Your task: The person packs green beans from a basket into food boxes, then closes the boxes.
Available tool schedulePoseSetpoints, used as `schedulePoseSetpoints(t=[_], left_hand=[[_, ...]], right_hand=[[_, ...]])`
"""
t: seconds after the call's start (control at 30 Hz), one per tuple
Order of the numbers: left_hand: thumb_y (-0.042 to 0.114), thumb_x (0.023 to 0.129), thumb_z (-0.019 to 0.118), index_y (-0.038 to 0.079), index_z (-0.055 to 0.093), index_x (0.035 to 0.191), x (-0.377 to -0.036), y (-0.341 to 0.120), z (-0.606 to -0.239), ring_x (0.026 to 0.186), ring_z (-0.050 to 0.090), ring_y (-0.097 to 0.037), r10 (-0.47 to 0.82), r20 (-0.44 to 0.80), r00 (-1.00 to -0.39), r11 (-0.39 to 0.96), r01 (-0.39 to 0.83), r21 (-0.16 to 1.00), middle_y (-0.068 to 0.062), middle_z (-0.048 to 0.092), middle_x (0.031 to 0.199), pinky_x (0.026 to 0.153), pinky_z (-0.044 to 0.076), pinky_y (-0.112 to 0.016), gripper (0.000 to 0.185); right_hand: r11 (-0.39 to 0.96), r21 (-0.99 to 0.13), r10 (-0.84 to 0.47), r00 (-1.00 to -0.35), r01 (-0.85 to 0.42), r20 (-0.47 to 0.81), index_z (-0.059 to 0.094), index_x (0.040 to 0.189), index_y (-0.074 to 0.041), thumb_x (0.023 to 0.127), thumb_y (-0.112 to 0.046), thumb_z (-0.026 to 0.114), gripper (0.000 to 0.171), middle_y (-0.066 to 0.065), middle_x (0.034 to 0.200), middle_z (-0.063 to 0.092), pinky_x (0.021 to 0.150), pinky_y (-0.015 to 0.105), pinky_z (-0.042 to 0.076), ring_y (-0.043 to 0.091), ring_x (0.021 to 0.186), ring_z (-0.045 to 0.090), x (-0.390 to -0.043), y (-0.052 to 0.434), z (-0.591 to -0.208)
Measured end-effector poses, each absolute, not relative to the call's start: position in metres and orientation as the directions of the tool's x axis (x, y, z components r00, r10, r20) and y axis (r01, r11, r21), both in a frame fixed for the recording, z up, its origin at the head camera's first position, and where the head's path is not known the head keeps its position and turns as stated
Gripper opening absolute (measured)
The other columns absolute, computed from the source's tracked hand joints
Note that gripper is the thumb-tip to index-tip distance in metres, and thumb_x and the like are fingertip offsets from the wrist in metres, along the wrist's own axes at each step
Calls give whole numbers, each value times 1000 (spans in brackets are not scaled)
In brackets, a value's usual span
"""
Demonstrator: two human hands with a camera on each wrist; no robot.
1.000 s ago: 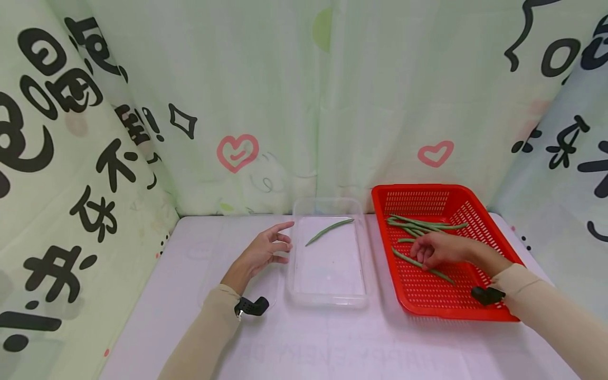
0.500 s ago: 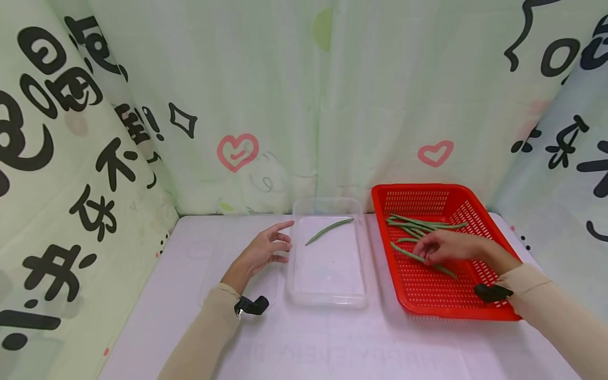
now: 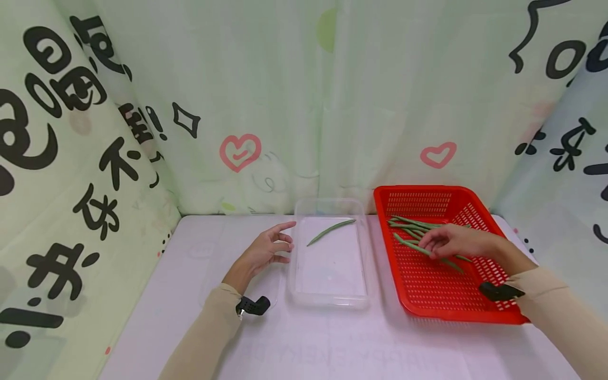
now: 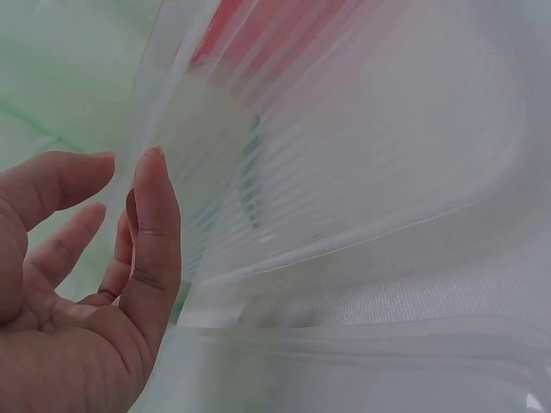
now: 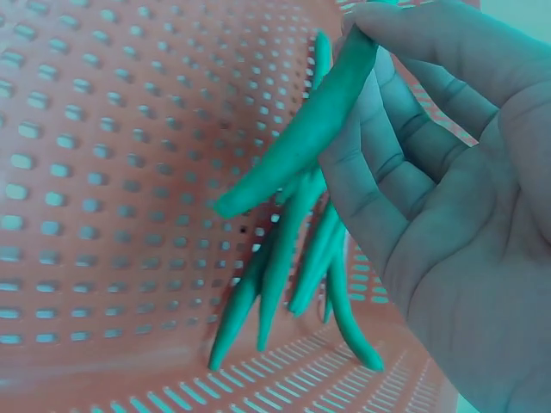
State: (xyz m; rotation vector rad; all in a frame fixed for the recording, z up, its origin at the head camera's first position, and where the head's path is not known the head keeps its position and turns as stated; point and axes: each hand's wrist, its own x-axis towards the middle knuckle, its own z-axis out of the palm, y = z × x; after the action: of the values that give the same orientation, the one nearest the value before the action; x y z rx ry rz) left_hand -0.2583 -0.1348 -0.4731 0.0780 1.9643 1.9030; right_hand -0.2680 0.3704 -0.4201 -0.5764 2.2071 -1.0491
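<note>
My right hand [image 3: 453, 244] is above the red basket [image 3: 423, 311], pinching a green bean [image 5: 297, 138] between thumb and fingertips. In the right wrist view the bean slants down from the fingertips over the other green beans [image 5: 280, 258], several of which lie in the basket. My left hand [image 3: 260, 256] stands at the left side of a clear plastic box [image 3: 328, 302], fingers loosely bent and holding nothing. Whether its fingertips touch the box wall I cannot tell. One green bean [image 3: 331, 231] lies slantwise inside the box.
A pale cloth-covered table [image 3: 304, 343] bears the box and, to its right, the basket. Under my left hand lies a faint clear plastic piece [image 3: 268, 287]. Printed curtains [image 3: 342, 105] stand close behind and at both sides.
My right hand has lifted slightly and moved right and away from me, with the pinched bean rising from the basket's bottom. The left hand has stayed in place beside the box.
</note>
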Motion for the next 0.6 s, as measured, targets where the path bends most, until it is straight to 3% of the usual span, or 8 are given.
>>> schedulePoseSetpoints(t=[0.3,0.6], left_hand=[[1,93,67,25,51,150,-258,-134,-471,96,61,-23,318,-241,-917,68,-231,970,-9,55,111,74,62,-34,65],[-2,92,65,21,48,153,-258,-134,-472,92,61,-19,324,-240,-915,71,-229,971,-9,54,111,75,62,-35,67]], right_hand=[[545,-834,-610,-721,-81,-329,58,128,10,96,-9,67,39,31,111,64,83,32,60,38,98,64,-269,376,-412],[530,-844,-601,-740,-87,-301,61,128,4,97,-9,67,34,29,111,64,83,34,60,37,98,64,-271,375,-405]])
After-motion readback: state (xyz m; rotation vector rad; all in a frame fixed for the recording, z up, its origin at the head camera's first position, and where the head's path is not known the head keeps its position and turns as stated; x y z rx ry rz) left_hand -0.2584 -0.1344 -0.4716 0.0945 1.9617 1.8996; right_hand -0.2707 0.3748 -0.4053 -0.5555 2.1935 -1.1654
